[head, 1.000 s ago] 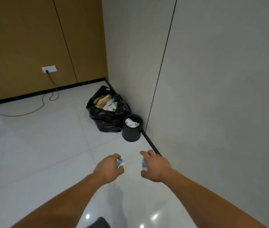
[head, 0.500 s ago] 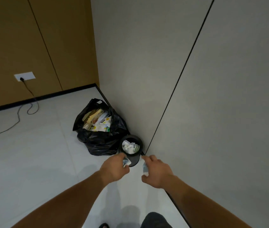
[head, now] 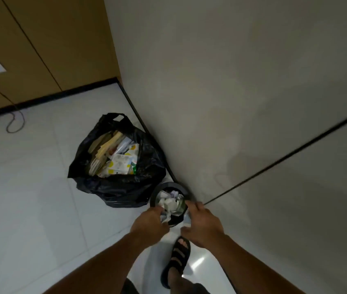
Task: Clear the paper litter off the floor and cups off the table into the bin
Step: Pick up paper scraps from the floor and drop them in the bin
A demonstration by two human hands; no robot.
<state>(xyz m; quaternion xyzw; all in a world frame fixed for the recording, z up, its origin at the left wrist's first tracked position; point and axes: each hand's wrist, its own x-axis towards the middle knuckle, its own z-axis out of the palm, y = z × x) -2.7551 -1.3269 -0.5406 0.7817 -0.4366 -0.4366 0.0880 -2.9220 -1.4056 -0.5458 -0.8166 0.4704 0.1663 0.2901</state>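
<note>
Over the round black bin point(head: 155, 195), left hand point(head: 150, 227) grips crumpled paper point(head: 165, 217); right hand point(head: 204, 224) curled, hold unclear

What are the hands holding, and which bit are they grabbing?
The left hand grips a crumpled paper by its near side, above the bin. Whether the right hand holds anything cannot be told.

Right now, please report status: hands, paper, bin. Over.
Left hand grips crumpled paper at bin rim. Right hand at rim, load unclear. Bin holds paper. Black bag beside it, not blocking.
</note>
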